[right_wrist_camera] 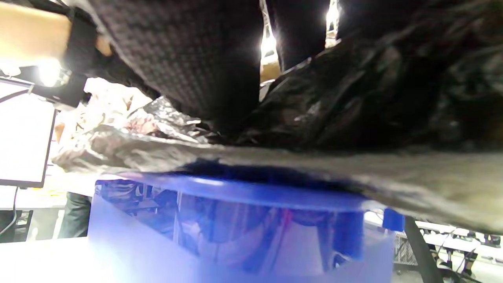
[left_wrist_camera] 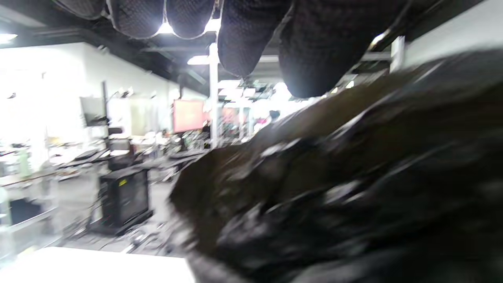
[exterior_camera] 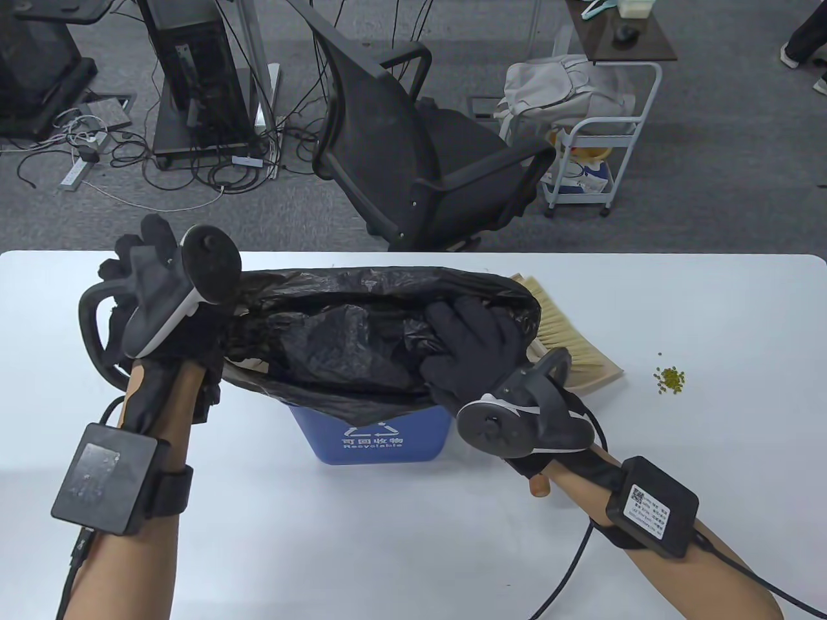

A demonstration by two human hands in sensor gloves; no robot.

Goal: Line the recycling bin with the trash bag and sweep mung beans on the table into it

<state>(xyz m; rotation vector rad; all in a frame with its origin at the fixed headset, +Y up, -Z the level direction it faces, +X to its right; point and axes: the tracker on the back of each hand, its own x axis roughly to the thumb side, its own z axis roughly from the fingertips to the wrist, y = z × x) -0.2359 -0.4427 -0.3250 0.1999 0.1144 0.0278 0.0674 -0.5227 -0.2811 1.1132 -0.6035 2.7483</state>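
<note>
A blue recycling bin stands mid-table, its rim under a black trash bag spread wide over its mouth. My left hand is at the bag's left edge, fingers curled, and seems to grip the rim of the bag; the tracker hides the contact. With fingers spread, my right hand reaches into the bag's opening and presses the plastic at the right side. A small heap of mung beans lies on the table to the right.
A wooden brush lies just right of the bin, partly under my right hand, its handle end showing below my wrist. Beyond the table's far edge stand a black office chair and a white cart.
</note>
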